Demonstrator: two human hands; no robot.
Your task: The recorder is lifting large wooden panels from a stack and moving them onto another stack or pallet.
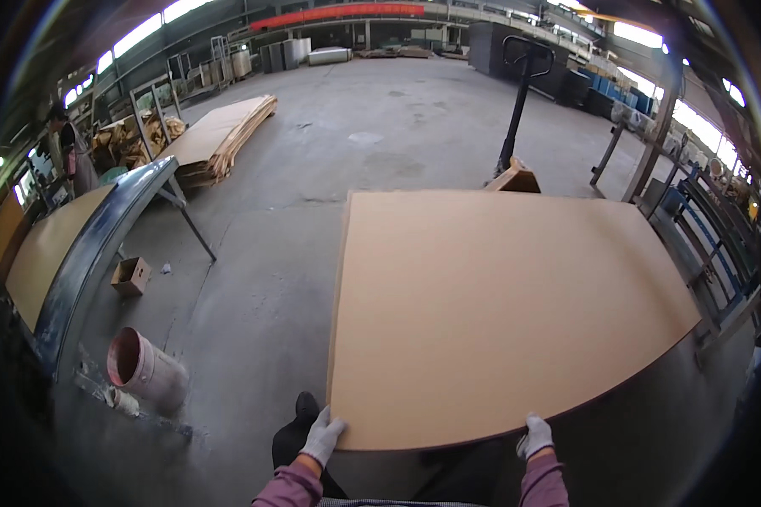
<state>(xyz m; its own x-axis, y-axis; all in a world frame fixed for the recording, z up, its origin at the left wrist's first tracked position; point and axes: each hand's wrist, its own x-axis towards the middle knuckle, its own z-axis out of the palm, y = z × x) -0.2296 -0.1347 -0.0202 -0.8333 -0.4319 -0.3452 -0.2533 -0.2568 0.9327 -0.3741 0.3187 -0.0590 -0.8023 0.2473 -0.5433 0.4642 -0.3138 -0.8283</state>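
Tan board [499, 304] is lying in front of us, this side of the pallet jack [517, 118]. Our hands are gripping it well apart: our left hand [322, 438] is clasping the near left corner, our right hand [535, 437] the near edge further right. Ideally, we are pressing evenly and holding both grips level, so the wide board isn't bowing or twisting.

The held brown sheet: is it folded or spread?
Spread: the brown sheet shows one broad face without visible creases, with left hand and right hand at its edge.
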